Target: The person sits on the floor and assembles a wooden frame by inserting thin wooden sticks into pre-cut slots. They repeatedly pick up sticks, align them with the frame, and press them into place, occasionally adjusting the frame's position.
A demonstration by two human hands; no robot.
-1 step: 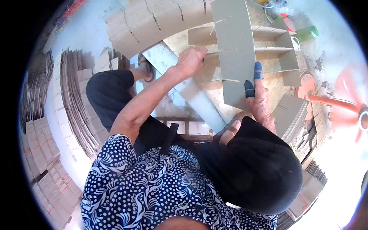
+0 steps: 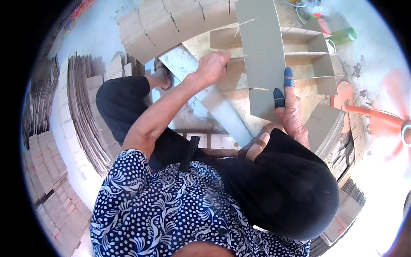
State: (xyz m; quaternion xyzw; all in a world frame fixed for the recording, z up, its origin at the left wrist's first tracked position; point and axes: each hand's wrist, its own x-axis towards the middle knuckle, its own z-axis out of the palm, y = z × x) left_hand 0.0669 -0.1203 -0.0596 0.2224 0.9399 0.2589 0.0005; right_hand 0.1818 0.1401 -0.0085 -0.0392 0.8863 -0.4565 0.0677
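A long slotted cardboard strip [image 2: 261, 60] lies across several crosswise cardboard pieces, forming a partly interlocked divider grid. My left hand [image 2: 214, 67] is closed at the left end of one crosswise cardboard strip [image 2: 236, 64], its fingertips partly hidden. At the near right edge of the long strip is my right hand [image 2: 292, 107], with dark blue covers on two fingers. One covered finger rests against the strip's edge and the other points up alongside it; the remaining fingers are out of sight. The grid's right side shows more crosswise pieces [image 2: 305, 55] slotted into an upright strip [image 2: 323, 68].
A thick stack of slotted cardboard [image 2: 180, 21] stands at the far left of the grid. Another cardboard stack [image 2: 323, 124] lies at right, near an orange fan [image 2: 391, 115]. Bundled cardboard [image 2: 83, 115] covers the left floor. A green cup [image 2: 342, 36] lies far right.
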